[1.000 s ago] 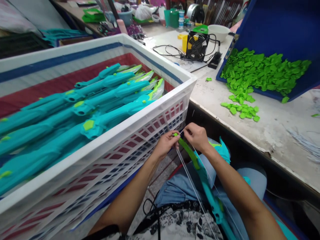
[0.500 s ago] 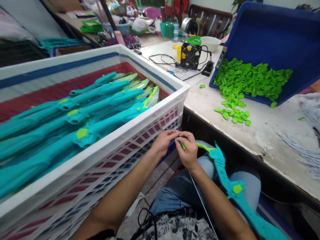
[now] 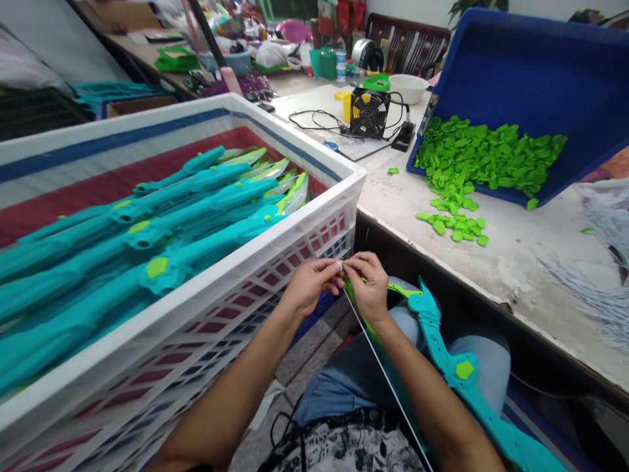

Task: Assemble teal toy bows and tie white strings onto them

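A teal toy bow [image 3: 442,354] with a green tip lies across my lap, its limb running down to the right. My left hand [image 3: 308,286] and my right hand [image 3: 369,286] meet at the bow's green tip, fingers pinched together on a thin white string [image 3: 388,387]. The string runs taut from my fingertips down toward my body. The tip itself is mostly hidden under my fingers.
A big white slatted crate [image 3: 246,275] at the left holds several finished teal bows [image 3: 162,229]. On the worn table [image 3: 521,262] a tilted blue bin [image 3: 531,72] spills green plastic pieces [image 3: 472,164]. A small black fan [image 3: 368,113], cables and cups stand farther back. White strings [image 3: 594,301] lie at the right.
The bow swung from upright between my knees to lying rightward across my lap. Both hands stayed pinched at its tip, shifting slightly, and the view tilted a little.
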A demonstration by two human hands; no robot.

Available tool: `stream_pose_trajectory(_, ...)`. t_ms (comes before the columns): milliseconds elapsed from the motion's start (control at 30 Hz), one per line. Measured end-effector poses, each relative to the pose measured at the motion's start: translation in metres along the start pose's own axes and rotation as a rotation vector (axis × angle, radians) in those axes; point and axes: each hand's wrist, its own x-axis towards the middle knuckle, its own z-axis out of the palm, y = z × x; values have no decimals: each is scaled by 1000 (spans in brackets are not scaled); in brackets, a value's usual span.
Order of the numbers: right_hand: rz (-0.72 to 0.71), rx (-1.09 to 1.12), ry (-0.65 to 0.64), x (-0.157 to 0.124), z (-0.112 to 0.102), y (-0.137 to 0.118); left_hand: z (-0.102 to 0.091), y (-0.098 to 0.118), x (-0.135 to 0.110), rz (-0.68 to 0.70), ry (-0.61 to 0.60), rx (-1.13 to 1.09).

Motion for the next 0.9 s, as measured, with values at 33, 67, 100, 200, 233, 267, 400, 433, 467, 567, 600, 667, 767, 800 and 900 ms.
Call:
stream_pose_trajectory(33,-19,-3,-27,1,-1,1,-1,1,1,-15,-15,9)
stream_pose_trajectory(67,-35,-6,-53,1,-1,2,-2,2,1,-25,-23,14)
stream_pose_trajectory(100,-45,-14,-76,1,-2,2,-2,2,1,-29,-21,15)
stream_pose_trajectory(200,-59,-62,-96,0,-3,2,4,1,2,-25,44,-21)
stream_pose_trajectory(233,-62,-86,-88,0,-4,2,7,0,2,-26,74,-39)
stream_pose_trajectory(267,-74,-114,-86,0,-5,2,10,-1,3,-26,102,-56)
stream_pose_trajectory(400,-193,-207,-187,6,-13,2,15,-2,5,-31,131,-129)
stream_pose_trajectory(433,-217,-227,-219,8,-16,2,15,-2,5,-35,117,-148)
stream_pose_trajectory(467,-230,-250,-242,11,-18,3,14,-2,5,-39,97,-161)
stream_pose_trajectory(567,-245,-361,-314,18,-24,3,11,-2,4,-38,31,-112)
stream_pose_trajectory(600,-254,-409,-338,19,-25,2,10,-2,3,-27,17,-71)
stream_pose_trajectory(667,-274,-494,-370,21,-27,0,10,-5,2,11,17,6)
stream_pose_trajectory(767,-262,-494,-354,19,-28,-1,12,-9,2,71,41,88)
stream_pose_trajectory(800,-242,-459,-337,18,-29,-1,12,-10,2,91,46,124)
stream_pose_trajectory(900,-159,-319,-308,13,-31,4,9,-12,1,190,51,310)
